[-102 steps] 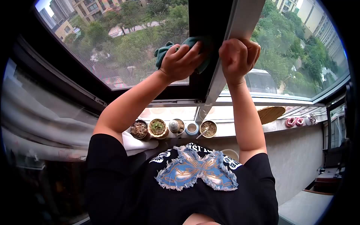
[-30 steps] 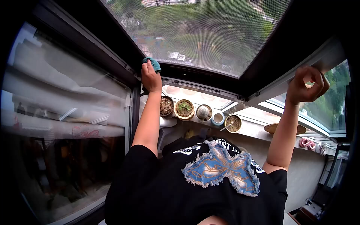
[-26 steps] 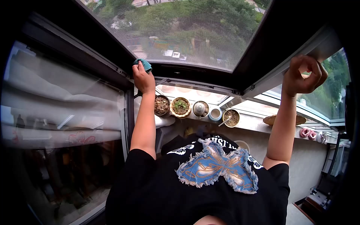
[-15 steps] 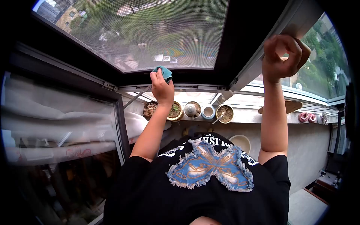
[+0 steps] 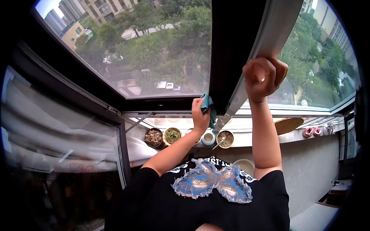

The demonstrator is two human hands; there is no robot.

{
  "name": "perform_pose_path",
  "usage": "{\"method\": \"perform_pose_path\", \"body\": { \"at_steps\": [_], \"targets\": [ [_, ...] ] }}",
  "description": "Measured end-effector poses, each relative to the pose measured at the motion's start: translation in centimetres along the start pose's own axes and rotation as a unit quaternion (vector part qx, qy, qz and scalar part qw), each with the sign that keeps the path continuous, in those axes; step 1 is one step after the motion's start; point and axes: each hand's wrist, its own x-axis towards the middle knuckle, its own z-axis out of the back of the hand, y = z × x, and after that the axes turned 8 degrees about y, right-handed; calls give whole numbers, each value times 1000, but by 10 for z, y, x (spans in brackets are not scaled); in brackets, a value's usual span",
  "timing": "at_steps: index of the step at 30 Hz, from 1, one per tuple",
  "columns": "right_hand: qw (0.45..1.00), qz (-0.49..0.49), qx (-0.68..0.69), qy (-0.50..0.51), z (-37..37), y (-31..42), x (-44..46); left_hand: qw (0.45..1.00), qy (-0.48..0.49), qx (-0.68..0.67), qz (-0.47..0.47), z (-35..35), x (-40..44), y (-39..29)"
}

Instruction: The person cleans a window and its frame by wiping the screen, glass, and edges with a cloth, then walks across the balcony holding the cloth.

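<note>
My left hand [image 5: 201,118] is closed on a teal cloth [image 5: 207,106], which lies against the dark frame [image 5: 162,104] at the lower right corner of the screened window [image 5: 154,57]. Part of the cloth hangs down beside the fingers. Farther right and higher, my right hand [image 5: 265,78] has its fingers curled around the edge of the light grey window frame [image 5: 274,36]. A small bright gap shows inside the curled fingers.
Several pots, among them one with a green plant [image 5: 172,135] and a blue one [image 5: 208,138], line the sill below. A round woven mat [image 5: 289,125] and pink shoe-shaped items [image 5: 312,132] are at right. A metal stay [image 5: 139,122] and a white curtain [image 5: 140,148] are at left.
My left hand has moved with the cloth rightward along the lower frame to its corner. The view has turned, and my right hand stays curled at the light frame.
</note>
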Motion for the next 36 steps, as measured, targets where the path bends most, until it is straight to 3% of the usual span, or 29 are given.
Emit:
{"method": "perform_pose_path", "body": {
  "at_steps": [3, 5, 8, 9, 11, 12, 15, 16, 18, 21, 23, 30, 36],
  "targets": [
    [1000, -19, 5, 10, 5, 6, 2, 993, 25, -106, 53, 20, 9, -11],
    [1000, -20, 11, 4, 4, 9, 4, 988, -19, -153, -2, 33, 25, -37],
    [999, -30, 15, 6, 0, 12, 2, 975, -122, -10, -188, 62, 68, -96],
    [999, -34, 14, 9, -2, 14, 1, 967, -139, -10, -212, 68, 81, -107],
    [999, -30, 12, 1, -5, 17, 0, 923, -177, 197, -279, 80, 103, -120],
    [999, -36, 15, 9, -4, 21, 0, 899, -210, 232, -306, 77, 114, -121],
    [999, -36, 18, 13, -5, 27, 2, 821, -158, 408, -368, 74, 146, -124],
    [999, -34, 15, 22, -6, 28, 2, 813, -179, 408, -374, 76, 161, -126],
    [999, -27, 18, 32, -6, 29, -4, 722, -232, 443, -478, 85, 186, -135],
    [999, -42, 19, 20, -7, 31, 2, 695, -282, 450, -484, 117, 229, -191],
    [999, -38, 23, 17, -5, 32, 8, 710, -260, 439, -485, 140, 261, -242],
    [1000, -25, 15, 7, -8, 17, 9, 579, -341, 454, -586, 186, 386, -381],
    [1000, -28, -4, 10, -5, 20, 6, 475, -432, 423, -640, 228, 473, -460]
  ]
}}
